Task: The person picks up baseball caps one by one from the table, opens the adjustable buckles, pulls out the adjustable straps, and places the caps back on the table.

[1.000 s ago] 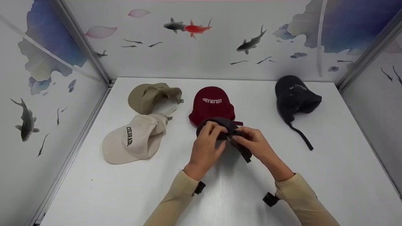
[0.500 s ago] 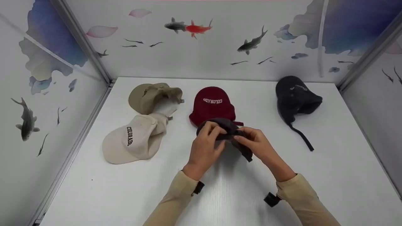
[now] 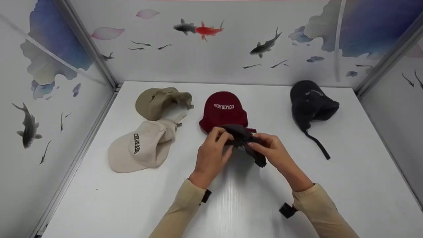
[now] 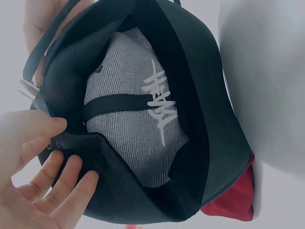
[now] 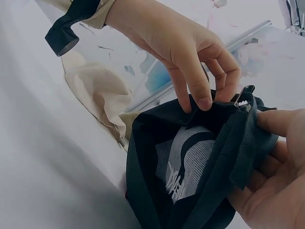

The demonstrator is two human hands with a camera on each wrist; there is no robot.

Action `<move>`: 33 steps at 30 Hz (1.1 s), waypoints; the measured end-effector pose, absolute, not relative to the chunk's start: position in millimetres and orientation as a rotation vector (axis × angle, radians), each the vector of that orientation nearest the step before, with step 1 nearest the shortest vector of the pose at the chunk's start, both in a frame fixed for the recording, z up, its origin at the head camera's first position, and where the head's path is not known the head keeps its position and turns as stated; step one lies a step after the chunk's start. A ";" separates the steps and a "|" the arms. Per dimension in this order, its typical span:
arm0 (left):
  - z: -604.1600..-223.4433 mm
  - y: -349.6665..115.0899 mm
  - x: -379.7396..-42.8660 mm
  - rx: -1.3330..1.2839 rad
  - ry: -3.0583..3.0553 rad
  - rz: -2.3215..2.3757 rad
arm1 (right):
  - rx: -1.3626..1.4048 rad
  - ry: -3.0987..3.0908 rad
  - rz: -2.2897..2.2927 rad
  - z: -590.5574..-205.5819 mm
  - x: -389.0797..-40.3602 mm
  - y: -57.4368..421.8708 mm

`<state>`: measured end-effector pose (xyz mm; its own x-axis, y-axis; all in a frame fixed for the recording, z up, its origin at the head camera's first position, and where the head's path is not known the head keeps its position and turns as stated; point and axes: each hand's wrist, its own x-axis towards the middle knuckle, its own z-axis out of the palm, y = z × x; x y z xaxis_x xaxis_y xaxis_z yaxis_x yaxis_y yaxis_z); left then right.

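Note:
A dark baseball cap (image 3: 235, 131) is held up between both hands in the head view, its inside turned toward the wrist cameras. My left hand (image 3: 210, 158) pinches the sweatband edge beside the back opening. On the other side of that opening, my right hand (image 3: 276, 152) grips the strap end between thumb and fingers. A small metal buckle (image 5: 243, 103) shows near the strap in the right wrist view. Pale striped lining (image 4: 126, 71) with white stitching is visible inside the crown. Right behind the held cap lies a red cap (image 3: 224, 107), partly covered by it.
To the left on the white table (image 3: 109, 205) lie a tan cap (image 3: 148, 102) and a cream cap (image 3: 142, 148). A black cap (image 3: 310, 99) with a long loose strap lies at the back right. Printed panels (image 3: 224, 59) wall in the table.
My left hand has shifted slightly left and down, pulling its edge of the dark cap along. The right hand stays nearly in place. The other caps have not moved.

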<state>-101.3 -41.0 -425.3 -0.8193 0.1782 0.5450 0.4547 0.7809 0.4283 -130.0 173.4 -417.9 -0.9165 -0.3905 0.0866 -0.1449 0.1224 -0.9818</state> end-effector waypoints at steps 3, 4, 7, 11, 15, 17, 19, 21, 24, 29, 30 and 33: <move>-425.4 -42.8 -101.6 -0.466 -2.486 -0.754 | -0.538 2.311 -1.918 -417.3 -126.6 169.5; -425.6 -43.4 -101.9 -0.463 -2.485 -0.748 | -0.549 2.362 -1.924 -416.9 -125.0 167.9; -425.8 -45.2 -102.9 -0.456 -2.479 -0.722 | -0.609 2.501 -1.958 -415.4 -120.5 162.8; -426.0 -46.6 -105.7 -0.447 -2.472 -0.687 | -0.753 2.695 -1.935 -412.4 -114.7 155.9; -427.2 -48.0 -109.0 -0.445 -2.466 -0.654 | -0.878 2.830 -1.864 -411.0 -111.8 151.3; -428.7 -49.4 -110.4 -0.440 -2.465 -0.632 | -0.913 2.852 -1.844 -410.5 -110.9 150.3; -430.4 -51.6 -111.6 -0.427 -2.469 -0.613 | -0.939 2.860 -1.832 -409.7 -110.0 149.9; -432.4 -53.9 -112.6 -0.414 -2.477 -0.600 | -0.960 2.862 -1.824 -409.0 -109.1 149.9; -434.6 -56.9 -113.7 -0.402 -2.487 -0.594 | -0.988 2.858 -1.827 -408.4 -108.3 150.2; -437.6 -60.0 -116.7 -0.392 -2.495 -0.567 | -1.015 2.848 -1.848 -408.6 -108.4 150.9; -438.3 -60.6 -117.4 -0.383 -2.498 -0.559 | -1.017 2.848 -1.854 -408.6 -108.5 151.1; -438.9 -61.8 -117.3 -0.363 -2.507 -0.543 | -1.011 2.860 -1.859 -408.8 -108.7 151.6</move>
